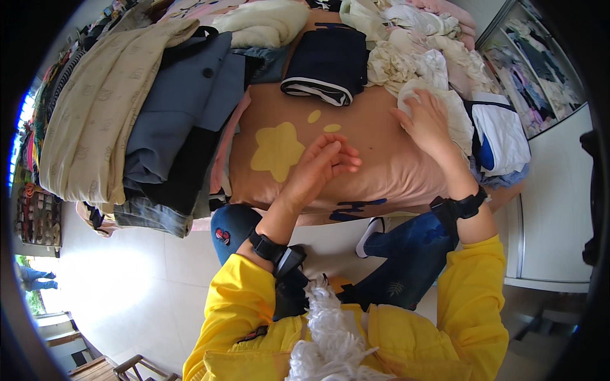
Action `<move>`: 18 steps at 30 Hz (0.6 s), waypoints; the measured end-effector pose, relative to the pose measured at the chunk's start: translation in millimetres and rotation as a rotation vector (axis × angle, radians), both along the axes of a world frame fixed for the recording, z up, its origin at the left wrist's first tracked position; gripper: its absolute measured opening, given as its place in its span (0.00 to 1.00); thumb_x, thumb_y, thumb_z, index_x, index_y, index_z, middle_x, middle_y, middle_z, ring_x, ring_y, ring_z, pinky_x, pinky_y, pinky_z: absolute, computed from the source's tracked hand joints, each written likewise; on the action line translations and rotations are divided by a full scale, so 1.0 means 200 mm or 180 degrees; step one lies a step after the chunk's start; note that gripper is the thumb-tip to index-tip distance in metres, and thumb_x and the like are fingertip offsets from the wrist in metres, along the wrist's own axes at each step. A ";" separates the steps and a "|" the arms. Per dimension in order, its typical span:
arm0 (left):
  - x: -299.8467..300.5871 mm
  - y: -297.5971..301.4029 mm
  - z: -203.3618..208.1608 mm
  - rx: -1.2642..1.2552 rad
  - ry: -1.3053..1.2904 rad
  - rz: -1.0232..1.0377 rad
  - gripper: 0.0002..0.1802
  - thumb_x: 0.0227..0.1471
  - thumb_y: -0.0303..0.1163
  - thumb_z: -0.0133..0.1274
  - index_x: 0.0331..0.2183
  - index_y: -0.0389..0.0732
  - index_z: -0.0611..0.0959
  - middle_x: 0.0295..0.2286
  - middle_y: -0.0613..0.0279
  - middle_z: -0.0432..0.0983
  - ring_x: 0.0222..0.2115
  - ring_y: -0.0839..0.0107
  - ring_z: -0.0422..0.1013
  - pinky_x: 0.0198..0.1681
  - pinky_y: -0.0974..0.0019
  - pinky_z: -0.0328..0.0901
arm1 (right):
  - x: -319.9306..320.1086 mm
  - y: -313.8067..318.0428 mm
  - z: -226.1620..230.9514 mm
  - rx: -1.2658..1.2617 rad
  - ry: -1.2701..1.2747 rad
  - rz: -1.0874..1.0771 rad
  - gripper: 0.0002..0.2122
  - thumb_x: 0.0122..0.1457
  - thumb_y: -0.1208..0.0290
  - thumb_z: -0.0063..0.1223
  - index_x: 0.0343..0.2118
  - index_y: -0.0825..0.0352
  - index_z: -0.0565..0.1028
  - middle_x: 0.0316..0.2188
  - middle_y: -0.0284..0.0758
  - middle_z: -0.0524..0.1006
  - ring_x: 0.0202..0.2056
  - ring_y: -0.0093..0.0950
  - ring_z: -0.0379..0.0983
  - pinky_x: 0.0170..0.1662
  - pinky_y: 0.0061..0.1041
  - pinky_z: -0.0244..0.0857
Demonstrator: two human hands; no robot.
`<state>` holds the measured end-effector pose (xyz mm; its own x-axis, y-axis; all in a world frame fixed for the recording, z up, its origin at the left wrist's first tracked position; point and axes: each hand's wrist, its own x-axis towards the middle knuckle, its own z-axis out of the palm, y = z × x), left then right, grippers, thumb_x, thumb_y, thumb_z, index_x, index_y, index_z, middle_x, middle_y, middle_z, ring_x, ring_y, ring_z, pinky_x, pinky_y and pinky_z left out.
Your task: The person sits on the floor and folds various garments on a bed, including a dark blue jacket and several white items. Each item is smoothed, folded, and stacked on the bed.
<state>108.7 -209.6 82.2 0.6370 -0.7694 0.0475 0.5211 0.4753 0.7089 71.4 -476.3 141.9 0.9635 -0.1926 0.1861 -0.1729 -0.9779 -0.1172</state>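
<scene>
My left hand [321,166] hovers above a brown bedsheet [381,165] with a yellow star print. Its fingers are loosely bent and apart, with nothing visible in them. My right hand [424,124] lies with fingers spread on a cream cloth garment [454,120] at the right of the bed, touching its left part. Beyond my hands sits a folded navy garment [325,60] with white edging. Just right of the cream garment is a folded white and blue garment [502,136].
On the left, a beige patterned garment [95,114], a blue-grey buttoned garment [181,101] and dark clothes are piled. Crumpled cream clothes [406,63] and a fluffy cream piece [267,22] lie farther back. A wardrobe with clothes [534,63] stands right.
</scene>
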 end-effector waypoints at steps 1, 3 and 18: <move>0.00 0.00 0.00 -0.0028 0.0050 -0.0008 0.13 0.64 0.34 0.42 0.46 0.38 0.69 0.39 0.52 0.74 0.40 0.63 0.75 0.46 0.63 0.69 | 0.04 0.06 -0.01 0.0834 -0.0279 0.0346 0.26 0.62 0.46 0.44 0.49 0.66 0.72 0.54 0.46 0.68 0.55 0.49 0.64 0.57 0.49 0.56; 0.00 0.00 -0.01 -0.0080 0.0065 0.0008 0.13 0.64 0.34 0.43 0.46 0.38 0.69 0.38 0.52 0.74 0.40 0.63 0.75 0.46 0.63 0.70 | 0.14 0.16 -0.06 0.2479 -0.0346 0.0501 0.26 0.62 0.47 0.45 0.47 0.70 0.72 0.50 0.48 0.71 0.50 0.48 0.69 0.53 0.42 0.63; 0.01 0.00 -0.04 -0.0252 0.0121 -0.0029 0.11 0.63 0.33 0.44 0.45 0.39 0.70 0.39 0.53 0.75 0.40 0.64 0.74 0.46 0.62 0.70 | 0.76 0.20 -0.19 0.6698 -0.0056 -0.0284 0.30 0.50 0.60 0.66 0.54 0.65 0.68 0.48 0.41 0.74 0.49 0.38 0.71 0.54 0.39 0.66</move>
